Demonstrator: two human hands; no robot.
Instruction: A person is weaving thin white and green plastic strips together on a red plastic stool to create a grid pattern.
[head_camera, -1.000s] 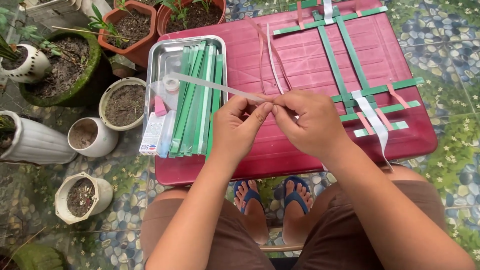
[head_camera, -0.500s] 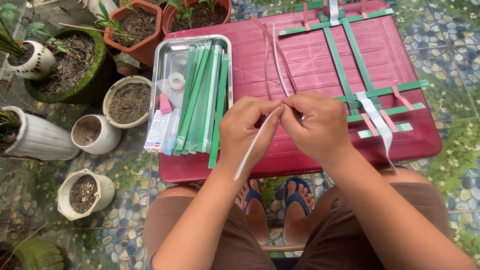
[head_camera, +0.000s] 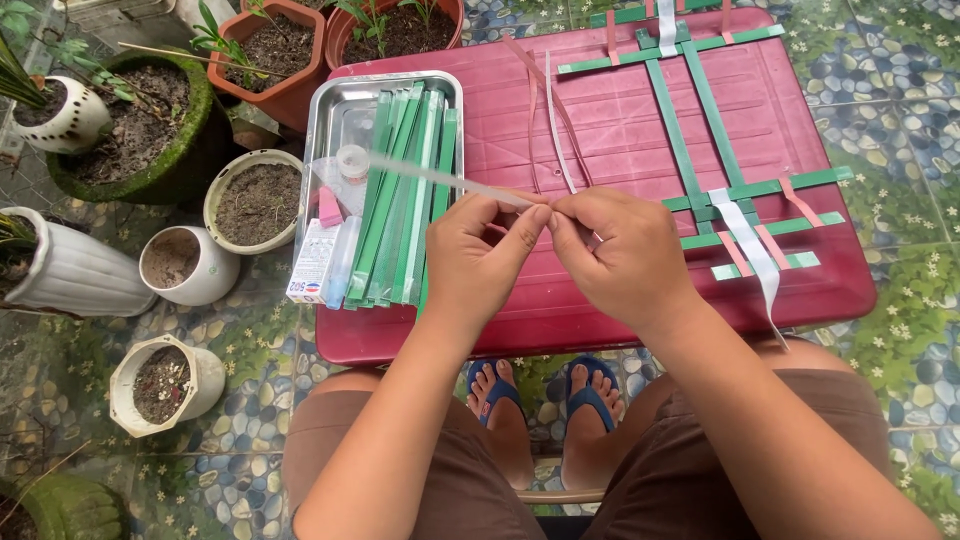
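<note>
Two-handed grip on thin white strip (head_camera: 450, 180)

Dark red table (head_camera: 620, 300), green strips (head_camera: 400, 200) in silver tray (head_camera: 330, 110), white strip (head_camera: 440, 177), pebble-patterned floor (head_camera: 870, 90)

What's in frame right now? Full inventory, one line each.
pale strip: 1, whitish, pinched between both hands, free end reaching left over the tray
metal tray: 1, silver, left part of the table
green strips: a bundle, green, lying in the tray
small tubes and box: a few, white and pink, left side of the tray
table: 1, dark red, in front of the knees
woven lattice: 1, green with pink and white strips, right part of the table
loose strips: a few, pink and white, table middle
plant pots: several, white, green and terracotta, on the floor at left
sandals: 2, blue, under the table
left hand: 1, pinching the strip
right hand: 1, pinching the strip
</note>
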